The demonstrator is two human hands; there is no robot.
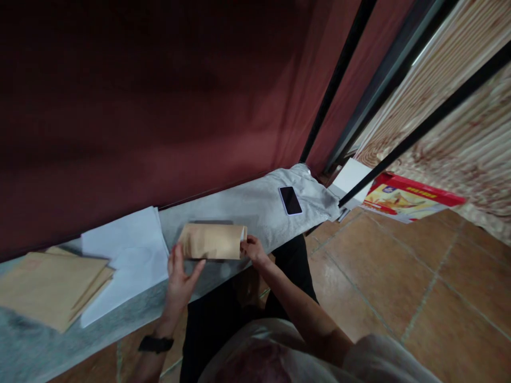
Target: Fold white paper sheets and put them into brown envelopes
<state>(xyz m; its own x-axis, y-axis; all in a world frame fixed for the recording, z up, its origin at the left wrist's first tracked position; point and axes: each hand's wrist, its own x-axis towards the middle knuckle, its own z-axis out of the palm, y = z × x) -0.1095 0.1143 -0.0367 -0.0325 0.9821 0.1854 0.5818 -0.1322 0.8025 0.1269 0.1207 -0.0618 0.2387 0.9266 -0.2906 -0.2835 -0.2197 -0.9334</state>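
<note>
A brown paper envelope (213, 241) lies lengthwise over the cloth-covered surface, with a sliver of white paper (242, 234) showing at its right end. My left hand (182, 274) holds the envelope's left end, fingers along the side and thumb at the near edge. At the opposite end, my right hand (252, 249) has its fingers closed at the opening. Whether those fingers pinch just the envelope or also the paper inside is hard to see. Left of my left hand are white paper sheets (136, 252), partly under a pile of brown envelopes (51, 284).
A phone (290, 200) lies on the grey cloth (255, 197) to the right. Beyond that end are black poles (335, 85), a red and yellow box (411, 198) and a white panel (351, 178). A dark red wall (159, 117) runs along the back; tiled floor (379, 266) is at right.
</note>
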